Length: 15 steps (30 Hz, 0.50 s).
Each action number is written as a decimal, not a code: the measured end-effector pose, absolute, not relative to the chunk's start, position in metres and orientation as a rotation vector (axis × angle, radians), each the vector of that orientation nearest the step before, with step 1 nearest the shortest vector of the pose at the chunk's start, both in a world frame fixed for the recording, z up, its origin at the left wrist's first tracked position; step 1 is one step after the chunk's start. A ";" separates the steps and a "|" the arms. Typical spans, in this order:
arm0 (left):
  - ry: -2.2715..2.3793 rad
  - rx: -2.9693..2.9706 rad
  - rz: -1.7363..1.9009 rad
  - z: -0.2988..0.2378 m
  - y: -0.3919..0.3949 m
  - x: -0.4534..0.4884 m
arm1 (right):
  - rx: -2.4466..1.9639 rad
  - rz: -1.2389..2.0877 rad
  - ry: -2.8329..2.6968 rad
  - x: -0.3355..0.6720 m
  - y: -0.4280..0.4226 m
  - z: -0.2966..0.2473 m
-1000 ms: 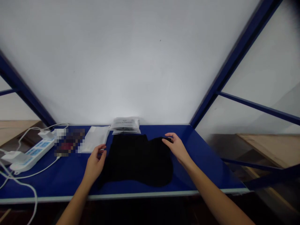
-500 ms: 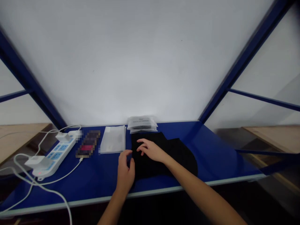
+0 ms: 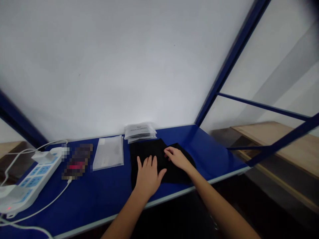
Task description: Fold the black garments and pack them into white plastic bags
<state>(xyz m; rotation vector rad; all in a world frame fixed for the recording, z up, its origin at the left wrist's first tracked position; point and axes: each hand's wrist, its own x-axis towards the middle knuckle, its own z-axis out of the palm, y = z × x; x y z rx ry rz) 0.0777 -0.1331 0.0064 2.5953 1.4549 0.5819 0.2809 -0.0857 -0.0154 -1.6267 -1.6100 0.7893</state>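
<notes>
A piece of black cloth (image 3: 147,147) lies on the blue table; its exact kind I cannot tell. It has a straight-edged left part and a rounded right part. My left hand (image 3: 149,176) rests flat on the left part, fingers spread. Over the middle, by the notch between both parts, my right hand (image 3: 176,157) has thumb and fingers pinched together at the cloth. Black fabric against black hides how much the pinch holds.
Behind the cloth is a stack of printed packets (image 3: 140,130). To the left lie clear plastic sleeves (image 3: 109,152), a blurred-out phone (image 3: 78,161) on a white cable, and a power strip (image 3: 37,179) with plugged-in chargers. Blue frame posts (image 3: 231,59) rise at the table's sides.
My left hand has moved from the cloth's left edge onto it and flattened. My right hand has shifted right across the cloth, its fingers now pinched. The view has turned rightward.
</notes>
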 end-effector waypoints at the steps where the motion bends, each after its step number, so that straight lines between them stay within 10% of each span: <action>1: 1.470 2.579 0.540 0.006 -0.131 0.083 | -1.617 0.808 -1.619 0.276 -0.088 -0.016; 9: 1.569 2.372 0.680 0.009 -0.133 0.096 | -1.155 1.205 -1.634 0.270 -0.098 0.001; 15: 1.227 2.293 0.840 0.010 -0.141 0.083 | -1.064 0.499 -2.276 0.297 -0.107 0.025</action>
